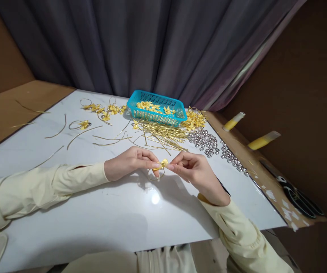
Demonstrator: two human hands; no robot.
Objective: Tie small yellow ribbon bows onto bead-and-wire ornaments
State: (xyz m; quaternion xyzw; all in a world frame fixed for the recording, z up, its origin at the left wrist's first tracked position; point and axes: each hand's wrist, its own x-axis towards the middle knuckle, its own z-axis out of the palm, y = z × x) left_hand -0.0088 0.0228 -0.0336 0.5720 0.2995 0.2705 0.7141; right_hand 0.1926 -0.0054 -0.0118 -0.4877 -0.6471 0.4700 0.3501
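Observation:
Near the middle of the table, my left hand (132, 162) pinches a small yellow ribbon flower (164, 162) between thumb and fingers. A thin gold wire ring (152, 179) hangs below the flower. My right hand (190, 168) is closed in a pinch at the flower's right side, its thumb and index fingertip against a petal. The fingertips partly cover the flower. Just beyond the hands lies a pile of gold wire pieces (166, 134). Small shiny silver bells or beads (205, 141) are heaped to the right of it.
A turquoise basket (132, 107) at the back holds yellow flowers. More flowers (194, 119) are piled at its right; ringed ones (95, 108) lie left. Loose wires (80, 136) are scattered leftward. Two yellow-filled tubes (264, 140) and black-handled scissors (300, 199) lie along the right edge.

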